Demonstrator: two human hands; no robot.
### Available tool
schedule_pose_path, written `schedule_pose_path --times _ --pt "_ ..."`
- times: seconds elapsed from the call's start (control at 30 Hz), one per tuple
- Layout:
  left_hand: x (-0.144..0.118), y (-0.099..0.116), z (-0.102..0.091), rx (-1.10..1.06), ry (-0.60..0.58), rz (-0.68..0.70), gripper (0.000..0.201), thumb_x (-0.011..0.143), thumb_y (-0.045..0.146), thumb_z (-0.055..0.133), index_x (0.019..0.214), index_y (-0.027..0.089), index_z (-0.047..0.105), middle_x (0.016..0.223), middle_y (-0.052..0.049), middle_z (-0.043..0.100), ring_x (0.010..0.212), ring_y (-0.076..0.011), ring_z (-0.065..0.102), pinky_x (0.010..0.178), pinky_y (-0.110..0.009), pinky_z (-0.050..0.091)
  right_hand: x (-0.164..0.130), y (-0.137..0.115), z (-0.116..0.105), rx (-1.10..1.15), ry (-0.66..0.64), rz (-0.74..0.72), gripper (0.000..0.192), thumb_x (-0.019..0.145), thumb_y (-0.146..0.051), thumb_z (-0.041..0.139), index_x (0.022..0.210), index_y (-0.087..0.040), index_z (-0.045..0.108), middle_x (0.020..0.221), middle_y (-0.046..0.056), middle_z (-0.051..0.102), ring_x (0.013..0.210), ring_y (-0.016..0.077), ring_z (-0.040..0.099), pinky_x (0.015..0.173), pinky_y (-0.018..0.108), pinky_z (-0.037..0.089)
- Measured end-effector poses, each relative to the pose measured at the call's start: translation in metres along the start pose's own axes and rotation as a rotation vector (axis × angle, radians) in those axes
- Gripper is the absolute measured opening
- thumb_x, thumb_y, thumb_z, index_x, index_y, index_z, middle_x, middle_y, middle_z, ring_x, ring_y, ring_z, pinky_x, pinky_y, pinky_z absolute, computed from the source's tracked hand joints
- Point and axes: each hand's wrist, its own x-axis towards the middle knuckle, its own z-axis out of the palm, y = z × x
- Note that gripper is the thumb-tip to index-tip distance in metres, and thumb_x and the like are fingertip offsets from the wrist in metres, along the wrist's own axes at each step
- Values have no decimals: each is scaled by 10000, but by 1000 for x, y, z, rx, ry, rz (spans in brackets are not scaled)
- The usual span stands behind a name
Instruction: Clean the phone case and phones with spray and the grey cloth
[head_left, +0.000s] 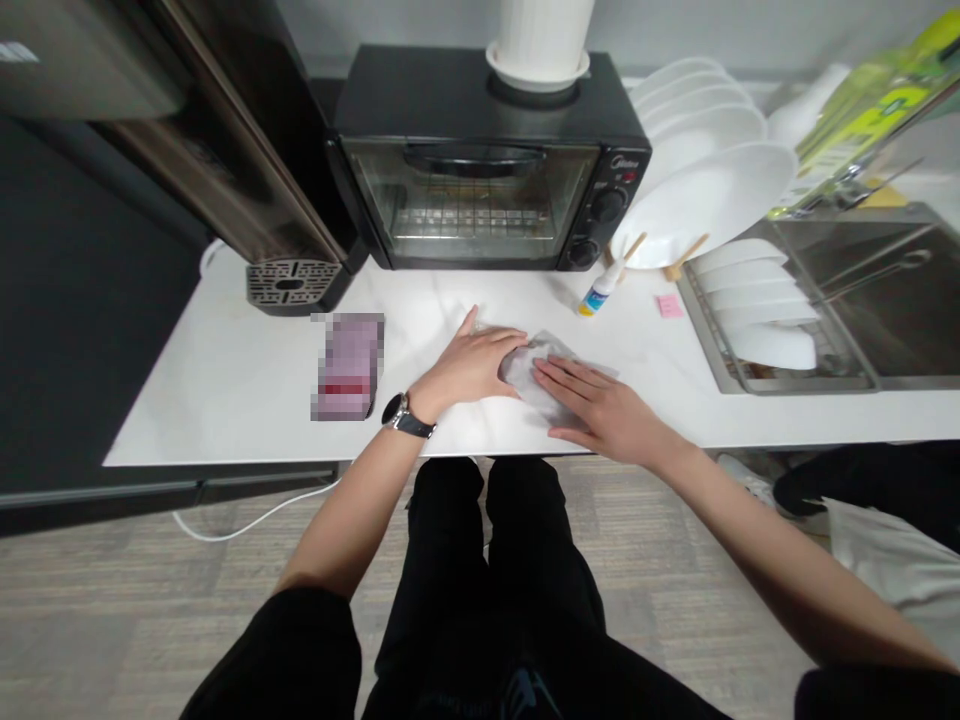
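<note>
A crumpled white wipe or thin plastic sheet [541,356] lies on the white marble countertop [240,380], near its front edge. My left hand [471,362], with a watch on its wrist, grips the sheet's left end with curled fingers. My right hand [600,405] lies flat on top of the sheet's right part, fingers spread and pointing left. Both hands touch the sheet, which is partly hidden beneath them.
A black toaster oven [487,160] with a white pot [538,45] on top stands at the back. A dark coffee machine [255,180] is left, a blurred pink object [347,365] beside it. A small bottle [600,293], pink note [670,306], plates [705,190] and sink rack [765,320] sit right.
</note>
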Motion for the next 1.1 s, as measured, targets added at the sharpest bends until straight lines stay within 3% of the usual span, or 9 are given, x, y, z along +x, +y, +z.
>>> schedule_pose_path --times 0.07,0.17,0.23,0.33,0.43,0.6,0.83,0.93,1.1 --pt "2 -5 -4 -3 2 -5 642 899 484 872 1470 296 649 1634 -78 639 1609 -354 480 1399 -738 -49 -19 1 -6 -8 30 27 694 1107 -517 592 1731 -256 431 1748 82 471 1615 311 500 1328 524 474" --pt "3 -14 -6 -55 -31 -21 676 890 537 876 1484 299 658 1705 -76 562 1678 -395 350 1385 -754 108 -37 2 -12 -51 50 22 679 1104 -492 609 1740 -362 410 1703 45 538 1508 317 621 1253 533 570" --pt "5 -19 -6 -109 -67 -11 738 894 569 861 1525 267 629 1701 -94 566 1662 -376 389 1404 -645 186 -39 2 -12 -78 31 -23 763 1102 -494 609 1783 -393 279 1739 43 474 1543 335 584 1271 604 548" --pt "8 -22 -6 -162 -102 19 777 909 532 834 1573 220 579 1683 -96 589 1647 -319 430 1415 -462 212 -30 3 -6 -84 -38 -95 925 1107 -496 595 1813 -357 14 1810 83 294 1654 347 413 1332 681 451" --pt "10 -22 -8 -178 -151 32 803 907 431 817 1618 212 512 1732 -99 532 1664 -278 403 1416 -408 193 -16 3 2 -64 -64 -116 1025 1102 -521 600 1799 -315 -124 1826 113 203 1690 340 313 1357 681 412" --pt "10 -24 -9 -187 -200 14 793 928 340 752 1646 212 440 1788 -104 446 1676 -262 372 1424 -460 157 16 1 14 -22 -64 -140 1145 1064 -630 631 1777 -305 -204 1827 113 170 1700 344 275 1383 678 360" --pt "14 -33 1 -193 -112 110 651 954 288 722 1565 192 519 1722 -143 532 1608 -250 467 1369 -421 290 52 2 23 19 -93 -142 1093 1079 -660 591 1788 -288 -153 1821 122 184 1694 342 298 1392 667 328" --pt "14 -35 3 -201 -82 131 678 937 315 785 1554 189 535 1688 -144 567 1599 -260 477 1360 -429 306 31 6 15 15 -75 -127 1089 1085 -638 587 1773 -332 -200 1826 104 166 1693 339 297 1374 686 366" --pt "13 -34 3 -224 -51 151 813 859 468 925 1521 160 569 1636 -166 606 1570 -296 506 1340 -454 341 -31 9 -6 -5 -83 -9 1060 1069 -612 614 1789 -386 -130 1835 65 188 1672 349 343 1337 677 455"
